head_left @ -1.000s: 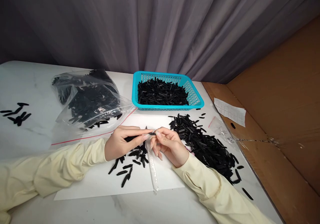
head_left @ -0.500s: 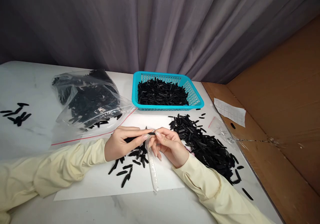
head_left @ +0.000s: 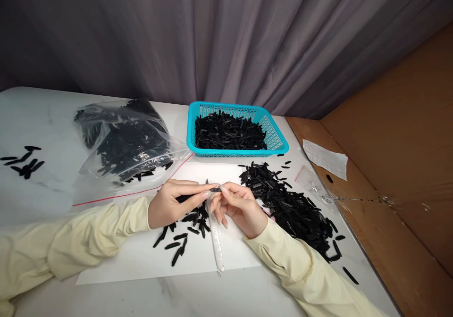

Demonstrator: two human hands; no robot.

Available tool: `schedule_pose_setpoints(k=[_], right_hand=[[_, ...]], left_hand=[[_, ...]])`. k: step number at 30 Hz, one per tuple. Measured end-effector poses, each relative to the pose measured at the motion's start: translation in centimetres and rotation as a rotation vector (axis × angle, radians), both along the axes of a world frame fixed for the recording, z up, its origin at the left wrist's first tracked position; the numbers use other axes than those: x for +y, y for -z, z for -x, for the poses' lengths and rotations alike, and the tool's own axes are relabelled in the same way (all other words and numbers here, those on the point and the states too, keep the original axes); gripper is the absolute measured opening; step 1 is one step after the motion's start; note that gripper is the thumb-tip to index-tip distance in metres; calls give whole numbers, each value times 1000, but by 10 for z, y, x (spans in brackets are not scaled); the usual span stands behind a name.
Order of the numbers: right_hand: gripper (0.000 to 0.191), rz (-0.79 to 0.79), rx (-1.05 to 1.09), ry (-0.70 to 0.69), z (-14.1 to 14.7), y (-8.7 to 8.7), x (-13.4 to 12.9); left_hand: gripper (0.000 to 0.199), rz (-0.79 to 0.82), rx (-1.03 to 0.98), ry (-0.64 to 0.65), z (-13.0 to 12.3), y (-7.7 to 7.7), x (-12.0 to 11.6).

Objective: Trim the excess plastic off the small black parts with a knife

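Note:
Between my two hands is a small, slim black piece point(head_left: 215, 190), its kind not clear. My left hand point(head_left: 179, 198) pinches its left end between thumb and fingertips; more black shows inside that hand. The thumb and forefinger of my right hand point(head_left: 242, 204) pinch the other end, its lower fingers curled. Under the hands lies a knife point(head_left: 216, 241) with a pointed dark tip and a handle wrapped in clear plastic. Loose black pieces point(head_left: 180, 244) are scattered below my left hand on a white sheet point(head_left: 141, 267).
A blue basket point(head_left: 233, 152) of similar pieces stands at the back. Left of it lies a clear zip bag point(head_left: 134, 137), also full of them. A large black heap point(head_left: 290, 204) spreads at right, near a crumpled plastic bag point(head_left: 314, 185) and a paper slip point(head_left: 324, 158) by the cardboard wall.
Both hands stay almost in place. The black piece between the fingertips appears slightly turned, with more of its surface showing.

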State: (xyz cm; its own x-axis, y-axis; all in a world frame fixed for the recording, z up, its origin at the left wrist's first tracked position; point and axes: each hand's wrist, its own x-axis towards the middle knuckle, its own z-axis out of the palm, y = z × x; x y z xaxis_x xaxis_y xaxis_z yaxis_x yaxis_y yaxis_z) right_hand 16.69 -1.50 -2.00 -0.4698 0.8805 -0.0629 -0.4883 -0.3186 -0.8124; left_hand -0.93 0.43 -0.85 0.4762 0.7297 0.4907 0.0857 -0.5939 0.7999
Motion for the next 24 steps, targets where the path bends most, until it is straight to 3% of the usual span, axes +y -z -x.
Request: schedule_pose_setpoints(k=[24], right_hand=[[24, 5, -75, -36, -5, -1, 4]], left_hand=[[28, 28, 20, 33, 1, 1, 1]])
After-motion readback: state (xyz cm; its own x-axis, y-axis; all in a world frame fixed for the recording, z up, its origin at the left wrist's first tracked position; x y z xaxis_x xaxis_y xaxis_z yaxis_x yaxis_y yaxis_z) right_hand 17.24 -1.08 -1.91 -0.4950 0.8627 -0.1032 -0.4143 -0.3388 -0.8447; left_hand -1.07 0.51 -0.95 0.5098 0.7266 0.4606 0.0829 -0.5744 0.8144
